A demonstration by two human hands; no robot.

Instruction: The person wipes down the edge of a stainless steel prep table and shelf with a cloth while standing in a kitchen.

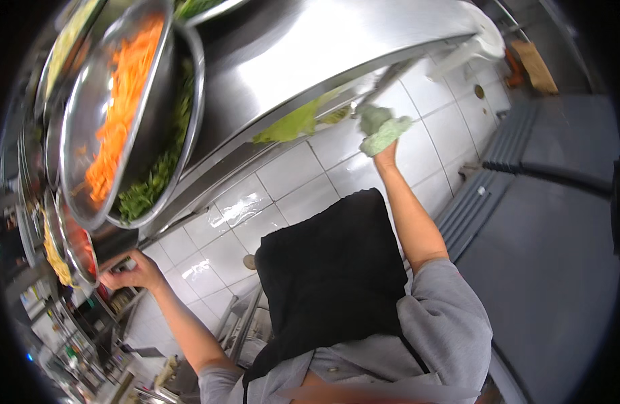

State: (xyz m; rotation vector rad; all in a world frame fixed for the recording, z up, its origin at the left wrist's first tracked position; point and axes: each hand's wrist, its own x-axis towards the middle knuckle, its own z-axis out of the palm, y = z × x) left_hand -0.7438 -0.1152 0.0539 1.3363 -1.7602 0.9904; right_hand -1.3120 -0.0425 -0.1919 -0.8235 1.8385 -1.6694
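Note:
My right hand (388,151) holds a crumpled pale green cloth (385,134) out past the edge of the steel worktable (335,45), over the tiled floor. The cloth hides most of the fingers. At the lower left, my left hand (141,272) has its fingers at the rim of a metal bowl (78,242) with red food in it. Above that hand, a metal bowl of shredded carrot (125,116) sits tilted, partly over a larger metal bowl (196,101) of chopped green herbs (153,197).
A yellow-green sheet or leaf (290,123) shows under the table edge. White tiles (300,177) cover the floor, with wet-looking shine. Large grey cabinets (552,242) stand to the right. A white plastic item (484,35) is at the table's far corner. Shredded yellow food (57,247) lies far left.

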